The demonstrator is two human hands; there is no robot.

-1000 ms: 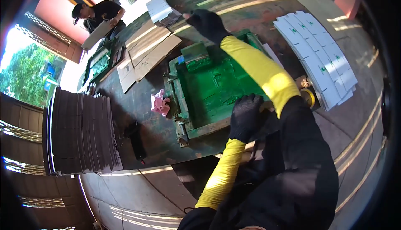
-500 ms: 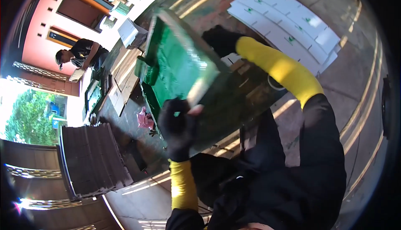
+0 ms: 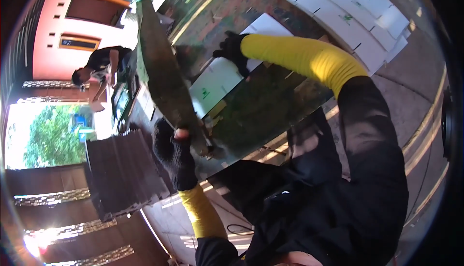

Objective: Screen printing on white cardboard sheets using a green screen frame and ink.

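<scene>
pink wall (image 3: 46, 63) | orange-framed window (image 3: 79, 42) | sun-striped grey floor (image 3: 396, 92) | brown wall (image 3: 48, 178), bright gaps (image 3: 53, 198)

Wears black on left hand (image 3: 174, 155) and right hand (image 3: 234, 54), yellow on left sleeve (image 3: 200, 213) and right sleeve (image 3: 299, 57). Shows drab brown across the frame (image 3: 166, 80), green along its left edge. Has white with a green mark on the sheet (image 3: 213, 83), white with green marks and dark dashes on the far-right stack (image 3: 336, 7). Goes pink on the far-left wall (image 3: 46, 58).
</scene>
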